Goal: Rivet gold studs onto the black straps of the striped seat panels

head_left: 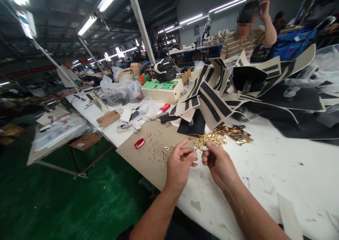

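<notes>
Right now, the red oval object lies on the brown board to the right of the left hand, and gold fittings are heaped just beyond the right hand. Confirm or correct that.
Wrong side: the head view shows the red oval object on the brown board to the left of the left hand. Gold fittings are heaped just beyond the right hand.

A bright metallic gloss is shown by the heaped small gold-coloured metal links; a matt, paperlike finish is seen on the flat brown sheet, shiny crinkled plastic on the translucent bags.
</notes>
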{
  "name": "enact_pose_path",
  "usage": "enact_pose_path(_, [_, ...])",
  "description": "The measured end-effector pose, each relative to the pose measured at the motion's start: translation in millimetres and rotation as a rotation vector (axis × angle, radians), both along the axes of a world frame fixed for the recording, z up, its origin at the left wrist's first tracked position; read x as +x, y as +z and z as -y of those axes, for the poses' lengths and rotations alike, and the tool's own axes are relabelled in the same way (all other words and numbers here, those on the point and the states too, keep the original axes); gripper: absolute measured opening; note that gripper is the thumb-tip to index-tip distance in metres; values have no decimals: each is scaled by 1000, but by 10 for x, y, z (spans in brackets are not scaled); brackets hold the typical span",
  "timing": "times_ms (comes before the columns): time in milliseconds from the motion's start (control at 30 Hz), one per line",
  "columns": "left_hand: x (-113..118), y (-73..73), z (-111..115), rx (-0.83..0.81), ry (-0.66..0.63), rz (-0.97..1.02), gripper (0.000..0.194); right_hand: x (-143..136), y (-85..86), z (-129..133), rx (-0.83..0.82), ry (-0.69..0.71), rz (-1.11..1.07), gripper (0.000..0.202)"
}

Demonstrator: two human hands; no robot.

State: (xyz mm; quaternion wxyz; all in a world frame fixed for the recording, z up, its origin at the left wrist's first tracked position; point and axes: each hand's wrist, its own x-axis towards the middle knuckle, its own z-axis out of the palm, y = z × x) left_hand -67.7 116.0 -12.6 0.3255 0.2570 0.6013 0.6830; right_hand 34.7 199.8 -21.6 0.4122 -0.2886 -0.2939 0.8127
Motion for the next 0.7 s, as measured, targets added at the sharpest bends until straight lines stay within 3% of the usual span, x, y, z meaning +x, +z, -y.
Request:
enact_pose_path(267, [-16,2,4,3,30,4,62,4,-12,-15,-6,-15,-5,34])
enact_pose_path(400, [-59,-31,34,-22,33,-89,61,17,-22,-38,6,-32,-19,29])
enact_pose_path(533, [-233,-91,111,-81,67,-368,52,41,-2,-67,2,-52,-31,29])
enact_pose_path(700, [-728,-108,258,-348,118,-797,41,103,53,-145,-30,-107,-47,29])
